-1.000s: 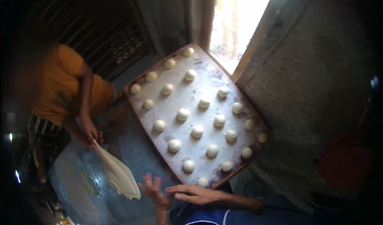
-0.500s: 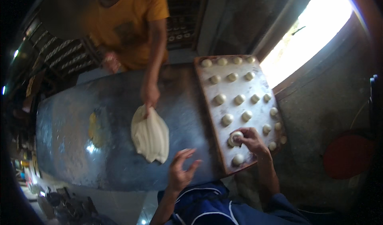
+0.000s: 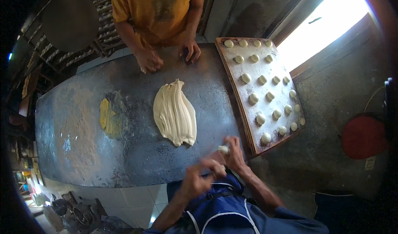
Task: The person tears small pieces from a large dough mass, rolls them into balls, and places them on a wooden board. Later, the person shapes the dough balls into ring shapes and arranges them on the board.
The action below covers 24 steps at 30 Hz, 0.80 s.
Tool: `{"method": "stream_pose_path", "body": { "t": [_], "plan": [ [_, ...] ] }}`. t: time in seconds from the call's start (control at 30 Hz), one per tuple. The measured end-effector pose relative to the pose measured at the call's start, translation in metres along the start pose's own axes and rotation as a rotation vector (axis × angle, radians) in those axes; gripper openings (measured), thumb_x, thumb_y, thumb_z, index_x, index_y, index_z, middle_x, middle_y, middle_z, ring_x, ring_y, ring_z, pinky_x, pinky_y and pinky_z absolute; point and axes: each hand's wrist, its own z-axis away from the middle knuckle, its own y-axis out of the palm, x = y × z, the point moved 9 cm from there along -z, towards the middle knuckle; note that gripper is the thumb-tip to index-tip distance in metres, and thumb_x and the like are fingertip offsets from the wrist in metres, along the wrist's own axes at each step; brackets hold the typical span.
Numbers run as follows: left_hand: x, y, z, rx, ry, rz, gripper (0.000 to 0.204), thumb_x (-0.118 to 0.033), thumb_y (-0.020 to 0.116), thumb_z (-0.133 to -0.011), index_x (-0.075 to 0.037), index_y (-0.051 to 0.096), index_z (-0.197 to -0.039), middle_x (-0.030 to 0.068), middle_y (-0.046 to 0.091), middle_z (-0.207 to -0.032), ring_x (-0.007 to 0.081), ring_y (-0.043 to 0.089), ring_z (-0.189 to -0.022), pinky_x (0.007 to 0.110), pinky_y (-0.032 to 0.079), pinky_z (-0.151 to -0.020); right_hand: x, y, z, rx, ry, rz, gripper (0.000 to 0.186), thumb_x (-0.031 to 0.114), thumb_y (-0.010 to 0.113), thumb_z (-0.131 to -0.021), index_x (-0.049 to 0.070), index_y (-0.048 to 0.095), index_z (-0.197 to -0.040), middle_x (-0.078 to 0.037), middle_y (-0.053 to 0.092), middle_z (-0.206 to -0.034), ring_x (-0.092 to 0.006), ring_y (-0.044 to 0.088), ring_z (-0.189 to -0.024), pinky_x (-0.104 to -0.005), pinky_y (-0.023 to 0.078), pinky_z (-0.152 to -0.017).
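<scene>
A small pale dough ball sits at the fingers of my right hand, which is curled around it over the table's near edge. Close beside it, my left hand has bent fingers smeared by motion. A whitish bit shows by its fingertips, too blurred to tell whether it is held. Farther off, a large folded slab of dough lies on the dark metal table, touched by no hand. To the right, a wooden-edged tray bears several round dough balls in rows.
Across the table a person in an orange shirt rests both hands near the far edge. A yellow smear and floury patches mark the table's left part. A red round object is at the right, beyond the tray.
My right hand has left the tray, where it held a ring-shaped dough piece, and come toward my left hand. The other person's hand has let go of the dough slab and drawn back.
</scene>
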Motion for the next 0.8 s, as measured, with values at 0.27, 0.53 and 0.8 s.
{"method": "stream_pose_path", "body": {
  "t": [0.27, 0.53, 0.8],
  "plan": [
    [0.106, -0.123, -0.063, -0.351, 0.183, -1.084, 0.018, -0.025, 0.086, -0.078, -0.012, 0.076, -0.085, 0.0074, 0.062, -0.111, 0.0286, 0.056, -0.111, 0.047, 0.042, -0.095, 0.04, 0.085, -0.041, 0.146, -0.128, 0.106, 0.044, 0.029, 0.077, -0.08, 0.003, 0.05, -0.104, -0.019, 0.05, -0.101, -0.0375, 0.049, -0.096, -0.0488, 0.039, -0.084],
    [0.116, -0.129, -0.056, -0.36, 0.245, -0.994, 0.032, -0.045, 0.073, -0.09, -0.014, 0.079, -0.086, 0.0047, 0.063, -0.114, 0.0279, 0.055, -0.114, 0.047, 0.038, -0.102, 0.024, 0.061, -0.075, 0.095, -0.213, 0.221, 0.036, 0.02, 0.075, -0.08, 0.004, 0.049, -0.099, -0.014, 0.048, -0.094, -0.0333, 0.047, -0.092, -0.0468, 0.038, -0.079],
    [0.118, -0.134, -0.061, -0.397, 0.235, -0.976, 0.03, -0.039, 0.069, -0.095, -0.012, 0.079, -0.087, 0.0045, 0.064, -0.114, 0.0276, 0.055, -0.114, 0.046, 0.039, -0.101, -0.019, 0.052, -0.049, 0.189, -0.187, 0.185, 0.035, 0.018, 0.078, -0.078, 0.003, 0.051, -0.096, -0.02, 0.05, -0.093, -0.0375, 0.05, -0.086, -0.0467, 0.041, -0.071]
  ]
}}
